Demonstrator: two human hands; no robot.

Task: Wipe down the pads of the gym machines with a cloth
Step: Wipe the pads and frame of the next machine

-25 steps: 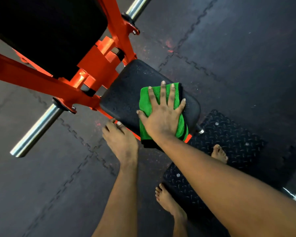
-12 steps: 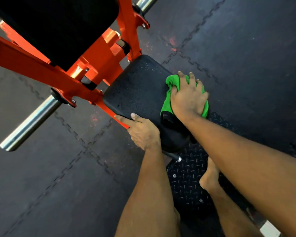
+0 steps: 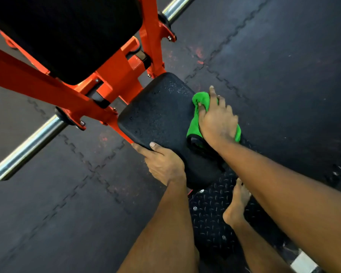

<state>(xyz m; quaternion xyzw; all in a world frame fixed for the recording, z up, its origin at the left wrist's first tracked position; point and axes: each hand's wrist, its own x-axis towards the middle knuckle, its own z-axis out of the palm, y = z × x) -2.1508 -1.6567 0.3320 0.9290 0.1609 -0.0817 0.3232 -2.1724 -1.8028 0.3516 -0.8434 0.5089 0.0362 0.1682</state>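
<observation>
Your green cloth point(image 3: 194, 121) lies bunched (a dark hem shows at its near end) against the right edge of the black, grainy pad point(image 3: 161, 119), a rounded rectangle slanting across the middle of your view.

Left hand point(image 3: 163, 164) and right hand point(image 3: 217, 123) bare, nails short; left thumbnail point(image 3: 152, 144) trimmed. Left forearm point(image 3: 165, 223), right forearm point(image 3: 283, 194) bare to frame edge. One bare foot point(image 3: 236, 205).
</observation>
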